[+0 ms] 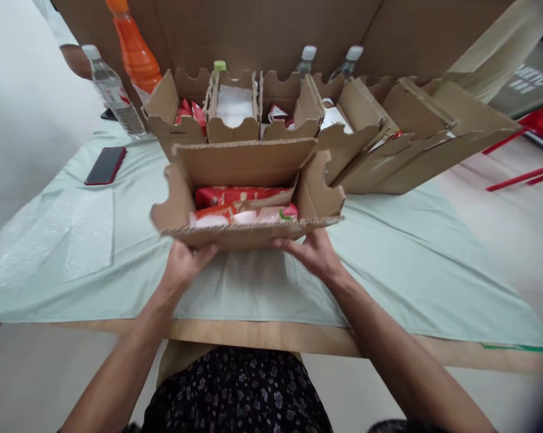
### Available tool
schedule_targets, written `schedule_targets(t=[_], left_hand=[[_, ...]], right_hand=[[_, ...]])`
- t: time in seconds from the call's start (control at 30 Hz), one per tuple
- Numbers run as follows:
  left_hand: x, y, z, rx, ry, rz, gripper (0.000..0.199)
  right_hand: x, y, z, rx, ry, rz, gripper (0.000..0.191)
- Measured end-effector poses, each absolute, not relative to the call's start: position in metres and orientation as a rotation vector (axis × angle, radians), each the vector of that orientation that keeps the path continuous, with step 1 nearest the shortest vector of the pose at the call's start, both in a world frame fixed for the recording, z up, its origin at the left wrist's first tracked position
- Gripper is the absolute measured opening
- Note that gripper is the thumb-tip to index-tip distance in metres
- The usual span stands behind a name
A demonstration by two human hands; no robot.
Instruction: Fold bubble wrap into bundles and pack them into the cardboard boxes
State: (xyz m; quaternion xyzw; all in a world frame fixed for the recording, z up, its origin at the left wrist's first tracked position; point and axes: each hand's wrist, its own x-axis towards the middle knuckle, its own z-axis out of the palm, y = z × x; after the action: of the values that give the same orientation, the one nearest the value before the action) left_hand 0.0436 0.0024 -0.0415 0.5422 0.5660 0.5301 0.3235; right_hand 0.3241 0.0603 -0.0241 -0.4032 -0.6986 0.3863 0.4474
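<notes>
Between my two hands is an open-topped cardboard box [248,162] with notched end walls. Inside it lie a red packet [239,195] and a white, pink and orange packet [262,214]. My left hand [187,258] grips the lower left of the box, thumb on its near wall. On the lower right, my right hand [314,252] grips in the same way. The fingers of both hands are partly hidden under the box. Just behind it stand several similar cardboard boxes [181,133] in a row, holding packets and bubble wrap.
A phone [105,166] and bubble wrap [88,234] lie on the green cloth [388,258] at left. Behind the row are an orange bottle [138,57], clear bottles [118,99] and a tall cardboard panel [253,36]. A red chair or stool [542,129] stands at right.
</notes>
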Motion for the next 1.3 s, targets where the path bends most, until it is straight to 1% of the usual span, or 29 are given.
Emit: schedule_targets(t=[0.07,0.13,0.23,0.3,0.33,0.4,0.43,0.5,0.57,0.73,0.9,0.97,1.03,1.13,1.2,1.3], left_hand=[[0.028,-0.023,-0.036,1.388,1.491,1.462,0.064],[0.016,-0.027,-0.023,1.376,1.479,1.555,0.063],[0.018,-0.002,-0.001,1.402,1.443,1.651,0.071],[0.032,0.013,0.009,1.416,1.399,1.667,0.08],[0.042,0.015,0.011,1.44,1.373,1.605,0.081],[0.061,0.004,0.009,1.484,1.323,1.474,0.075],[0.07,-0.007,0.005,1.498,1.311,1.41,0.067],[0.077,-0.034,-0.008,1.495,1.355,1.307,0.052],[0.073,-0.056,-0.023,1.413,1.443,1.347,0.049],[0.033,-0.073,-0.048,1.161,1.55,1.62,0.058],[0.018,-0.078,-0.06,1.026,1.666,1.846,0.064],[0.021,-0.079,-0.061,1.013,1.664,1.9,0.062],[0.024,-0.077,-0.059,1.015,1.68,1.948,0.061],[0.025,-0.068,-0.052,1.005,1.742,2.034,0.064],[0.022,-0.061,-0.049,1.014,1.789,2.045,0.07],[0.019,-0.053,-0.049,1.087,1.87,1.96,0.083]], right_hand=[[0.309,0.046,-0.016,-0.913,-1.776,0.973,0.048],[0.294,0.049,-0.005,-0.84,-1.791,0.984,0.049],[0.288,0.07,0.009,-0.827,-1.735,0.922,0.058],[0.302,0.074,0.013,-0.892,-1.712,0.86,0.054],[0.313,0.07,0.013,-0.944,-1.717,0.829,0.049],[0.339,0.05,0.01,-1.068,-1.726,0.759,0.04],[0.351,0.037,0.007,-1.144,-1.732,0.747,0.038],[0.363,0.014,0.0,-1.191,-1.718,0.732,0.043],[0.356,0.003,-0.005,-1.167,-1.748,0.793,0.05],[0.292,0.041,-0.018,-0.935,-1.803,1.05,0.07],[0.24,0.092,-0.028,-0.709,-1.886,1.221,0.071],[0.223,0.11,-0.024,-0.67,-1.938,1.277,0.077],[0.202,0.13,-0.015,-0.609,-1.975,1.311,0.087],[0.162,0.161,0.001,-0.423,-2.03,1.31,0.098],[0.134,0.18,0.007,-0.335,-2.05,1.287,0.096],[0.099,0.2,0.004,-0.359,-2.026,1.229,0.088]])
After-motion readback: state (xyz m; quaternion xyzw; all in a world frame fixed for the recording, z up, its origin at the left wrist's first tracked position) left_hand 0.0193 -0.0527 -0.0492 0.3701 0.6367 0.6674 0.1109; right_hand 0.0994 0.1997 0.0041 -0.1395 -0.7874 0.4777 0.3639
